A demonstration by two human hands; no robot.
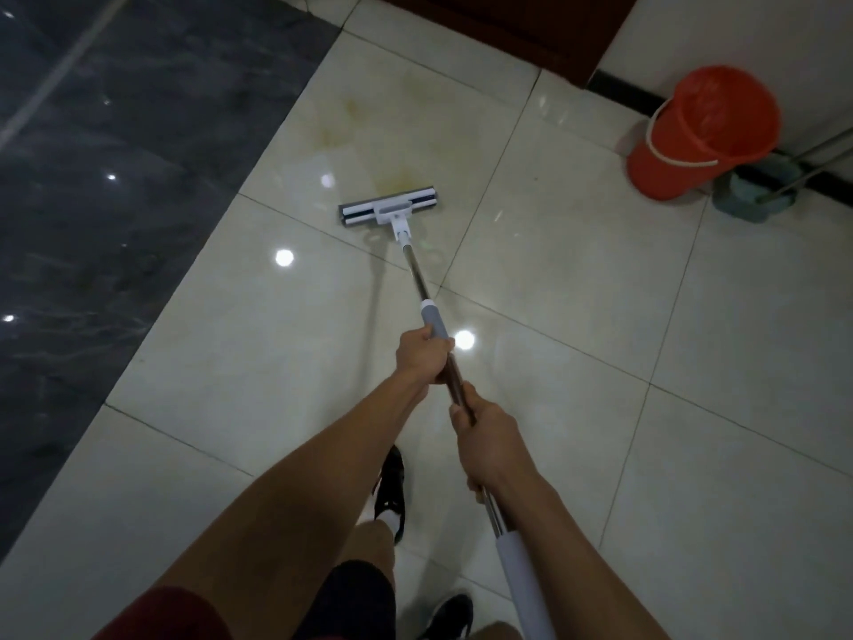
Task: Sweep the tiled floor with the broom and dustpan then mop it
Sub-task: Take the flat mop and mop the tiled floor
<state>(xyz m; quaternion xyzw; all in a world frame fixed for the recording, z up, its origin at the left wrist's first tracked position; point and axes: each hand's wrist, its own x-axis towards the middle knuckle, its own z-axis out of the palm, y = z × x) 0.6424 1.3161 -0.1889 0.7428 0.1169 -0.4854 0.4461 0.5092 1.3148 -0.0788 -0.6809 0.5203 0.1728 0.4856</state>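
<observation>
In the head view, a person stands on a pale tiled floor [577, 408] and holds a flat mop [417, 265] with both hands. The left hand [422, 358] is the farther one down the shaft: its fingers are curled tight round the pole at the lower end of a grey sleeve, thumb side up. The right hand [487, 443] grips the same pole nearer the body, fingers wrapped fully round it, and the steel shaft comes out below the fist into a pale foam handle [524, 588] that runs toward the bottom edge of the frame.

The mop head [390, 209] lies flat on the floor, well ahead of the hands, crosswise to the shaft. It sits at the near edge of a yellowish stain [364, 131] that spreads across the tile beyond it.

Along the floor's left side the pale tiles meet a dark marble-like strip [115, 177]. Toward the floor's far right corner an orange bucket [697, 131] stands by the wall, with a teal dustpan [752, 191] just beside it and long thin handles leaning off to the right.

Black shoes [391, 489] show on the floor below the arms.
</observation>
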